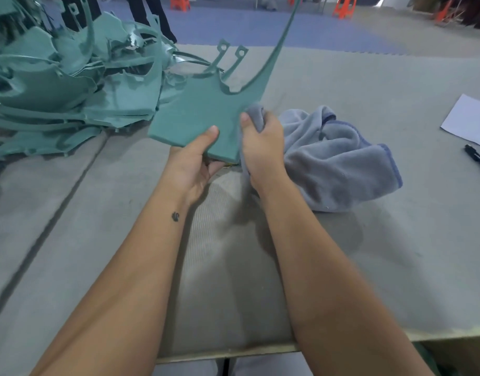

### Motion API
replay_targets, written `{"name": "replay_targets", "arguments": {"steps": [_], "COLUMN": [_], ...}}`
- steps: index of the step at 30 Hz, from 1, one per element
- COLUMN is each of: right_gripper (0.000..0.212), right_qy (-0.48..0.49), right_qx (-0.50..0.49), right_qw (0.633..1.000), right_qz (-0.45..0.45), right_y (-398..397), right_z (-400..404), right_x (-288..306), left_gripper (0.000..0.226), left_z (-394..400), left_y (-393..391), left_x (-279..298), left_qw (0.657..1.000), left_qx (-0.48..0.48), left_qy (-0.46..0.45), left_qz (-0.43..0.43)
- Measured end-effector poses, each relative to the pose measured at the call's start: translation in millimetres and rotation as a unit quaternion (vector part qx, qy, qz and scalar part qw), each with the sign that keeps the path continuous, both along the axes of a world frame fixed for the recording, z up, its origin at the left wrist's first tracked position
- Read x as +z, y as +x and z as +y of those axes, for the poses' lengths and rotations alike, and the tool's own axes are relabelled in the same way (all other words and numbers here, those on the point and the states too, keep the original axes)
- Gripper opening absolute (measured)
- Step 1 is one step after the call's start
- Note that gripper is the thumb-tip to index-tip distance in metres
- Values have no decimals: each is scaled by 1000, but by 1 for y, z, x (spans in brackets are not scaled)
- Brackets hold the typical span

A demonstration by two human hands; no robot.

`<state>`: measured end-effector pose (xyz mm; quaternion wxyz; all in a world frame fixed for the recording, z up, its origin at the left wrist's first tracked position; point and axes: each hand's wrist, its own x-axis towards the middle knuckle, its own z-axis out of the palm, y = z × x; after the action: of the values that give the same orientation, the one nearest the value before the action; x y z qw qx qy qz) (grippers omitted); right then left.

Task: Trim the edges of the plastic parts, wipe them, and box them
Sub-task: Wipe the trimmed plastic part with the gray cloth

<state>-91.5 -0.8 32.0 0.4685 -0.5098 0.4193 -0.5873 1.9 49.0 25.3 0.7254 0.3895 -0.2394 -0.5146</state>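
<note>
On table [396,240], left hand [191,161] holding plastic part [201,118], right hand [262,147] gripping cloth [342,161]

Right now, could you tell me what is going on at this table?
A person is wiping a green plastic part. The left hand holds its near edge above the table, while the right hand presses a grey cloth against its side. A pile of similar green parts lies to the left.
</note>
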Motion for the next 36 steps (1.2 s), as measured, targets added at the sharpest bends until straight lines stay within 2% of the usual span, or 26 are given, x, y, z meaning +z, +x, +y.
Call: {"name": "replay_targets", "arguments": {"steps": [2, 5, 6, 7, 8, 10, 13, 14, 15, 18, 19, 20, 23, 26, 28, 30, 32, 34, 36], "right_gripper": [12, 20, 19, 16, 13, 12, 20, 22, 21, 18, 18, 20, 26, 27, 16, 11, 11, 22, 23], "right_qy": [15, 26, 28, 30, 32, 34, -1, -20, -36, -55, -62, -78, -100, -54, -13, -11, -40, -115, -218], "right_qx": [-42, -111, -126, -137, -144, -141, -109, -95, -80, -33, -21, -35, -118, -114, -61, -34, -52, -101, -102], "right_qw": [999, 993, 991, 990, 988, 988, 993, 993, 993, 995, 996, 993, 976, 986, 996, 997, 997, 987, 968], "right_qz": [21, 29, 29, 34, 38, 44, 52, 64, 79, 71, 65, 85, 154, 113, 67, 65, 47, 56, 74], "right_y": [-4, -17, -21, -26, -30, -32, -28, -27, -25, -23, -23, -24, -30, -36, -36, -34, -30, -25, -18], "right_z": [-7, -18, -21, -24, -26, -27, -20, -17, -14, -8, -8, -8, -7, -6, -6, -5, -3, -2, 0], "right_x": [2, 3, 3, 3, 2, 2, 4, 4, 4, 2, 2, 2, 6, 10, 14, 18, 16, 17, 19], "left_gripper": [16, 39, 51, 61, 68, 74, 88, 91, 90, 67, 58, 51, 33, 23, 20, 26, 33, 31, 32], "left_z": [1, 2, 3, 5, 9, 17, 18, 15, 12, 2, 0, -1, 2, 4, 3, 2, 3, 1, -1], "left_y": [-2, 0, 4, 8, 13, 15, 7, 3, 0, 2, 4, 5, 7, 15, 20, 21, 17, 13, 9], "left_x": [2, 7, 6, 6, 5, 1, -6, -8, -9, -15, -16, -15, -6, 4, 8, 6, 4, 2, 1], "left_qw": [999, 998, 996, 987, 965, 896, 758, 719, 698, 690, 701, 728, 838, 928, 973, 988, 990, 989, 992], "left_qx": [-19, 33, 81, 135, 181, 196, 67, 25, -2, 26, 49, 76, 191, 249, 212, 152, 86, 49, 36], "left_qy": [21, 38, 45, 65, 83, 36, -21, -12, -6, -22, -35, -43, -38, -38, -42, -11, 35, 57, 55], "left_qz": [-14, 32, 12, -59, -172, -398, -649, -694, -716, -723, -710, -680, -510, -276, -85, 32, 103, 130, 105]}}
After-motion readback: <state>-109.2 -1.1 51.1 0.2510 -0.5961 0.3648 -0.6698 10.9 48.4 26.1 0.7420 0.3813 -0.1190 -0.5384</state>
